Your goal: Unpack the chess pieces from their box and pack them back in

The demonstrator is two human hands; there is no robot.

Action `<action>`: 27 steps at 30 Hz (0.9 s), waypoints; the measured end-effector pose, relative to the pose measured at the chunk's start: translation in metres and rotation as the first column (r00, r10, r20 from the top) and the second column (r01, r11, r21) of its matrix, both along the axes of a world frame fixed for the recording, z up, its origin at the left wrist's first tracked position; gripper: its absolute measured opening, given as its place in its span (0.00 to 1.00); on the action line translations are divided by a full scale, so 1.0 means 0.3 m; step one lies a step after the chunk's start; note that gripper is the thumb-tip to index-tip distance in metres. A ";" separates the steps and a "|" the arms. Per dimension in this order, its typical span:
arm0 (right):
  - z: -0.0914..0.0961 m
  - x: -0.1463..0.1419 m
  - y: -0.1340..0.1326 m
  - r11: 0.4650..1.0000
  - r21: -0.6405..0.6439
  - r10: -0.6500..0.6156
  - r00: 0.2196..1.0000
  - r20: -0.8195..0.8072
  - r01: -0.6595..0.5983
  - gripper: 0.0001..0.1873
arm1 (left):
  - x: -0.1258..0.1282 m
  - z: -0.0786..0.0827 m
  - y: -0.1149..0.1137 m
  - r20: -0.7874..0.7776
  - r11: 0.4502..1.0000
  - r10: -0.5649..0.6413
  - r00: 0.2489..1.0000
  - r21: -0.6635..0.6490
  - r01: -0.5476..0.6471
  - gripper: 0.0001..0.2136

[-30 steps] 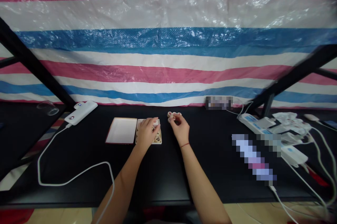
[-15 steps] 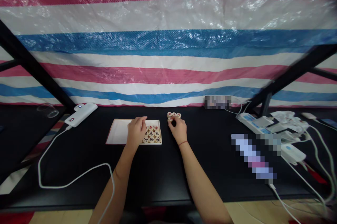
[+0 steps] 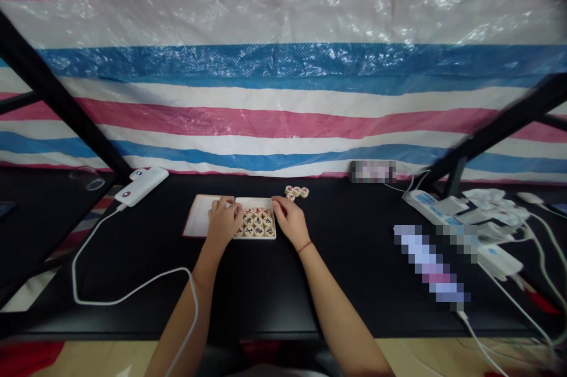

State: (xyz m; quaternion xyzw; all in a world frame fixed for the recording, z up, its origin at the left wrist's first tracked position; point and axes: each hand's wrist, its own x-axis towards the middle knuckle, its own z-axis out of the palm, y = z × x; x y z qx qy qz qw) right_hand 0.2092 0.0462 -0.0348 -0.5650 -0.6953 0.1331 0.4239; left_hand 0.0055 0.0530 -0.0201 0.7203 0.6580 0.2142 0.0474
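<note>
A shallow white box point(image 3: 254, 202) holds rows of xiangqi pieces point(image 3: 258, 221) marked with red and black characters. Over the box's left side lies my left hand point(image 3: 224, 222), its fingers loosely bent and apart; it covers the left pieces, and I see nothing held in it. At the upper right corner of the box is my right hand point(image 3: 291, 220), fingertips close to or touching the rim, with no piece visible in them. Just beyond that hand, a small group of loose red-marked pieces point(image 3: 296, 191) sits on the black table.
Left of the box lies its opened lid point(image 3: 198, 216). A white power bank point(image 3: 142, 186) with a long white cable point(image 3: 133, 294) is farther left. To the right are a power strip point(image 3: 425, 202) with plugs and cables, and a blurred-out device point(image 3: 429, 265). A striped sheet point(image 3: 266, 117) hangs behind.
My right hand has come left from the loose pieces to the box's right edge, leaving those pieces on the table. My left hand has shifted slightly left, uncovering more pieces. The view has tilted slightly.
</note>
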 end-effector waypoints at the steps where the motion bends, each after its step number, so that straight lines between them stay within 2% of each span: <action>1: 0.003 -0.016 -0.005 0.998 -0.040 0.043 0.999 0.023 -0.042 0.15 | 0.004 0.001 -0.003 -0.027 1.000 0.002 1.000 -0.017 -0.003 0.11; 6: -0.003 -0.049 -0.009 0.992 -0.124 0.048 0.990 0.135 -0.032 0.17 | 0.010 -0.006 -0.006 -0.087 0.998 0.004 0.996 -0.060 -0.009 0.12; 14: -0.012 -0.050 -0.004 0.994 -0.102 0.039 0.991 0.131 -0.026 0.17 | -0.010 -0.047 0.005 0.012 0.995 -0.055 0.998 0.079 0.054 0.09; 18: -0.014 -0.054 -0.004 0.995 -0.102 0.024 0.992 0.124 -0.011 0.17 | -0.018 -0.047 0.010 0.058 0.989 -0.094 0.994 0.119 0.087 0.08; 22: -0.012 -0.056 -0.004 0.994 -0.106 0.009 0.993 0.120 0.004 0.16 | -0.015 -0.019 0.006 0.055 0.992 -0.101 0.993 0.079 0.097 0.08; 27: -0.009 -0.055 -0.005 0.995 -0.104 0.006 0.993 0.116 0.006 0.15 | -0.003 0.027 -0.006 0.066 0.991 -0.095 0.993 -0.084 0.100 0.08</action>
